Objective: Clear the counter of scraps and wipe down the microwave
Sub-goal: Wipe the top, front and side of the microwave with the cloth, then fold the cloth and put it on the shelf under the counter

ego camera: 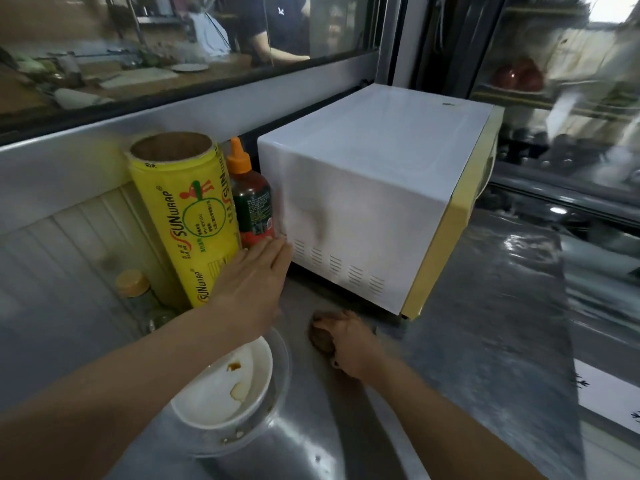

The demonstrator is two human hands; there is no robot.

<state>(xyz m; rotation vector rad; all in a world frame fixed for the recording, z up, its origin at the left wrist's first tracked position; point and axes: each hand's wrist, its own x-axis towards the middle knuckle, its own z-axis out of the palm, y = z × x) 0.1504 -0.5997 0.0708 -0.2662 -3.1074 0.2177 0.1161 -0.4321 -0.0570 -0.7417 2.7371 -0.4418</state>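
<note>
Two hands at the microwave point(363, 188); left hand point(258, 282) lies flat, fingers straight, against its lower rear corner; right hand point(349, 344) curls round a brown cloth point(320, 337) on the counter point(485, 323) just below it; dirty bowl point(221, 386) nearby.

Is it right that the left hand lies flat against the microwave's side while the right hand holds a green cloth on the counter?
Not quite. In the head view the cloth under the right hand is brown, not green. The left hand does lie flat against the microwave, on the counter.
</note>
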